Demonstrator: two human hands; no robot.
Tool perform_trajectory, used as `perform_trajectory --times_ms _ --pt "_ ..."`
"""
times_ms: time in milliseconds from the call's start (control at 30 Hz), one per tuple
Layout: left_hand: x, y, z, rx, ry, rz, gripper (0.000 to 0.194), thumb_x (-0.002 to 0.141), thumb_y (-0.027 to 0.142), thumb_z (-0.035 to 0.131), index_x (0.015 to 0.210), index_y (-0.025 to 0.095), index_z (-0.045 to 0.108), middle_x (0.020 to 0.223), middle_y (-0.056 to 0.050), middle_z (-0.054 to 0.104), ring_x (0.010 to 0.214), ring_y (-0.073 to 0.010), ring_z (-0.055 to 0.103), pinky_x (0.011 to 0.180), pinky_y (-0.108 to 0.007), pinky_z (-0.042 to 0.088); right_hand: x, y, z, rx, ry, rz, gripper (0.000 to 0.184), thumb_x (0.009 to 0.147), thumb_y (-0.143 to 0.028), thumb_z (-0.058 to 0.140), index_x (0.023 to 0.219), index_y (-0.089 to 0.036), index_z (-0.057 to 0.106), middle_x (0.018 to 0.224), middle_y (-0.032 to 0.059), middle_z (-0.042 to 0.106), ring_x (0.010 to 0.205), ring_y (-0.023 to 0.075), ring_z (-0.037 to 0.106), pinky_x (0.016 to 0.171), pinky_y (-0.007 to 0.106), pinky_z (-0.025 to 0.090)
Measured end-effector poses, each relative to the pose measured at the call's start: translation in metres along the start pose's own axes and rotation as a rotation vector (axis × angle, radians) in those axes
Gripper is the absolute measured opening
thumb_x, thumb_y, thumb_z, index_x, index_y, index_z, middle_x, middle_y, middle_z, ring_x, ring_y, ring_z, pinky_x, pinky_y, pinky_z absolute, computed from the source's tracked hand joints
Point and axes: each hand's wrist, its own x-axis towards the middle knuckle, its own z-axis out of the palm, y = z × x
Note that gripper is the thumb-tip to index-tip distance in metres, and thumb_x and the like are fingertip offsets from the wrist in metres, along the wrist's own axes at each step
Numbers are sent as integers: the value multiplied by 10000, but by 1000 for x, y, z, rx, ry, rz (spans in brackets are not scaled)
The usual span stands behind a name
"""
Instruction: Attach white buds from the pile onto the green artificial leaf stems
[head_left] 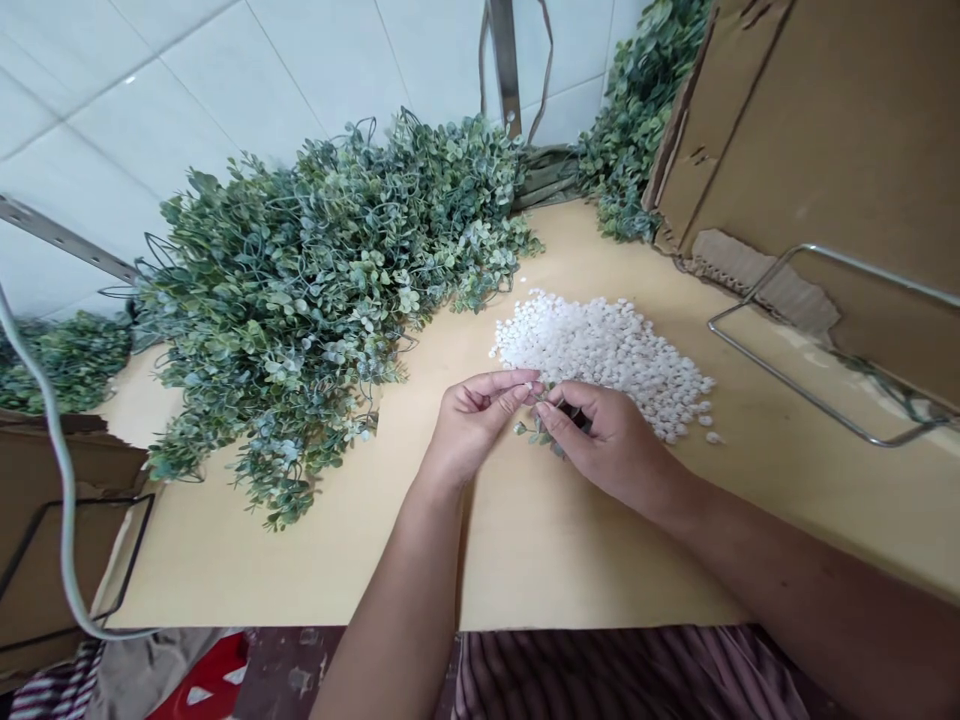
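My left hand (480, 418) and my right hand (606, 440) meet over the middle of the pale wooden table (525, 540). Both pinch a small artificial leaf sprig (536, 432), whose green leaves show just below the fingertips. The left fingertips are pressed together at the sprig's top; whether a white piece sits between them I cannot make out. Right behind the hands lies a heap of small white round pieces (607, 350).
A big pile of green artificial foliage sprigs (322, 290) covers the table's left and back. More foliage (637, 110) lies at the back right beside a cardboard box (825, 150) with a metal wire frame (810, 395). A white cable (60, 500) and cardboard stand at left.
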Motion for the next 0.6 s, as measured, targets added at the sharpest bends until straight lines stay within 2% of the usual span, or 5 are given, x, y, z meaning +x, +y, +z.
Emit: perform_trajectory --times_ms 600 --pt "-4 -2 -1 75 12 24 200 534 282 819 694 185 747 738 -34 744 695 -150 669 784 -307 529 -1 0 -1 15 2 32 237 817 -264 480 597 -176 495 525 -26 487 504 101 454 488 224 356"
